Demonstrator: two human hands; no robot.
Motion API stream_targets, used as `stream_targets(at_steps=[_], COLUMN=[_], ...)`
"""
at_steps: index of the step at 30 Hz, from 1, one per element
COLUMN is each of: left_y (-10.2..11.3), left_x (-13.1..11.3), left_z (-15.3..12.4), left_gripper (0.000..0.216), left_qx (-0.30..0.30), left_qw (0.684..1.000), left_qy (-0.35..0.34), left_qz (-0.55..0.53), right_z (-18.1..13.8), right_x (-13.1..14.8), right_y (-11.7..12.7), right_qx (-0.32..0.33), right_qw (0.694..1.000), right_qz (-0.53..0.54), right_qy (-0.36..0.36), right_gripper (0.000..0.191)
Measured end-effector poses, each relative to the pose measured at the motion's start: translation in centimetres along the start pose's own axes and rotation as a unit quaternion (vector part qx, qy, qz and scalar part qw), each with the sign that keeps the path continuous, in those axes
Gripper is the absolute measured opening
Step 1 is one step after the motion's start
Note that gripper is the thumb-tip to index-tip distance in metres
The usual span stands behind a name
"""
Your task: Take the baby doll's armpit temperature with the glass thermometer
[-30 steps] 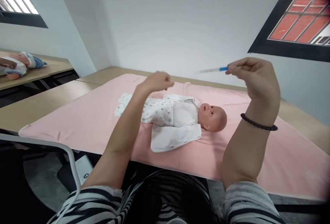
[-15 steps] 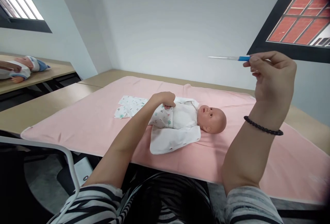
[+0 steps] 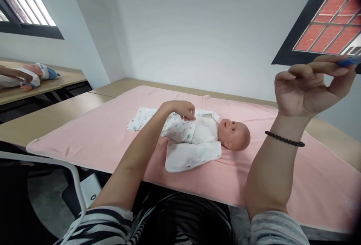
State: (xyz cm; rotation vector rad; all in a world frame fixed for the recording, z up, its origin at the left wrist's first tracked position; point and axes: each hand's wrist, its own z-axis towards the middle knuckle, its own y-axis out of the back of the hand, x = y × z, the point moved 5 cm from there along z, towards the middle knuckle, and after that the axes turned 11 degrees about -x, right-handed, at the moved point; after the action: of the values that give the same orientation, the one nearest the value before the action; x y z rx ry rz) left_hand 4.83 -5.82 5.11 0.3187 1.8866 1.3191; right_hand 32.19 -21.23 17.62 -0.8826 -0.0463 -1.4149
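Observation:
A baby doll (image 3: 234, 135) lies on its back on a pink blanket (image 3: 93, 136), its head to the right. It wears a white top (image 3: 204, 130) with its front spread out, and white patterned trousers (image 3: 180, 129). My left hand (image 3: 182, 109) rests at the waist of the trousers, fingers curled and closed on the cloth edge. Raised at the far right, my right hand (image 3: 313, 83) pinches a thin glass thermometer by its blue end (image 3: 349, 61) between thumb and fingers. The rest of the thermometer is out of view.
Another doll (image 3: 36, 73) in a blue cap lies on a table at the far left, with a co-worker's hand (image 3: 21, 73) on it. A grey wall (image 3: 197, 30) stands behind the table. At lower left is a chair's white metal frame (image 3: 75, 173).
My right hand has turned over and swung right, so the thermometer's clear tip no longer shows. My left hand has shifted slightly at the doll's waist, its wrist turned.

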Motion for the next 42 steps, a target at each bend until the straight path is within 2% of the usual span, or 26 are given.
stream_targets(at_steps=[2, 4, 5, 7, 10, 13, 15, 17, 19, 21, 24, 28, 30, 31, 33, 35, 37, 39, 42], left_y=[0.1, -0.6, -1.0, -1.6, -1.8, -2.1, -2.4, -2.7, -2.8, -2.6, -2.2, -1.7, -1.8, -1.8, -1.2, 0.1, 2.0, 3.4, 3.8], left_x=[-0.4, -0.8, -1.0, -1.5, -2.3, -2.6, -2.8, -2.9, -3.1, -3.3, -3.6, -4.3, -4.2, -3.9, -3.1, -1.7, 0.3, 2.9, 6.7], left_z=[-0.4, -0.5, -0.5, -0.6, -1.0, -1.5, -1.5, -1.4, -1.3, -1.3, -1.5, -1.2, -1.0, -1.0, -1.2, -1.8, -2.6, -3.4, -3.8], left_gripper=[0.044, 0.051, 0.051, 0.046, 0.037, 0.031, 0.03, 0.028, 0.022, 0.018, 0.014, 0.018, 0.022, 0.025, 0.031, 0.033, 0.03, 0.025, 0.03], left_qx=[-0.002, 0.027, 0.044, 0.064, 0.078, 0.102, 0.106, 0.107, 0.103, 0.094, 0.078, 0.027, 0.026, 0.035, 0.045, 0.026, -0.007, -0.019, 0.039], left_qw=[0.999, 0.995, 0.992, 0.984, 0.977, 0.974, 0.974, 0.974, 0.976, 0.978, 0.983, 0.987, 0.988, 0.988, 0.988, 0.987, 0.984, 0.974, 0.961], left_qy=[-0.013, 0.009, 0.032, 0.076, 0.093, 0.083, 0.08, 0.075, 0.062, 0.047, 0.015, -0.061, -0.06, -0.047, -0.008, 0.047, 0.11, 0.179, 0.252], left_qz=[0.042, 0.091, 0.112, 0.146, 0.175, 0.186, 0.185, 0.183, 0.183, 0.181, 0.166, 0.145, 0.139, 0.141, 0.15, 0.153, 0.142, 0.138, 0.11], right_z=[0.3, 0.7, 0.9, 1.0, 0.7, 0.6, 0.5, 0.3, 0.2, 0.0, -0.5, -1.2, -1.4, -1.4, -1.3, -1.0, -0.5, 0.0, 0.8], right_x=[-0.6, -1.4, -1.6, -2.0, -2.2, -1.5, -2.0, -2.7, -2.5, -2.1, -1.2, 0.6, 0.8, 0.8, 0.6, 0.2, -0.2, -0.6, -0.7], right_y=[0.3, 0.7, 0.8, 0.8, 0.1, 0.0, -0.2, -0.4, -0.6, -0.7, -1.1, -1.6, -1.6, -1.4, -1.1, -0.7, -0.3, 0.0, 0.5], right_qx=[0.001, -0.025, -0.047, -0.064, -0.017, -0.01, 0.036, 0.089, 0.105, 0.097, 0.081, 0.071, 0.065, 0.057, 0.04, 0.016, -0.009, -0.034, -0.062], right_qw=[0.995, 0.972, 0.962, 0.968, 0.993, 0.984, 0.978, 0.987, 0.99, 0.991, 0.984, 0.996, 0.996, 0.997, 0.999, 0.998, 0.996, 0.997, 0.997], right_qz=[-0.097, -0.228, -0.262, -0.24, -0.115, -0.178, -0.203, -0.116, -0.011, -0.022, -0.14, -0.045, -0.055, -0.059, -0.026, 0.039, 0.058, 0.022, -0.044], right_qy=[0.027, 0.047, 0.054, 0.033, -0.034, 0.022, -0.004, -0.068, -0.095, -0.092, -0.068, -0.02, -0.005, -0.007, -0.027, -0.056, -0.073, -0.062, 0.007], right_gripper=[0.007, 0.015, 0.018, 0.014, 0.005, 0.009, 0.012, 0.017, 0.021, 0.019, 0.011, 0.012, 0.018, 0.022, 0.018, 0.01, 0.015, 0.019, 0.023])
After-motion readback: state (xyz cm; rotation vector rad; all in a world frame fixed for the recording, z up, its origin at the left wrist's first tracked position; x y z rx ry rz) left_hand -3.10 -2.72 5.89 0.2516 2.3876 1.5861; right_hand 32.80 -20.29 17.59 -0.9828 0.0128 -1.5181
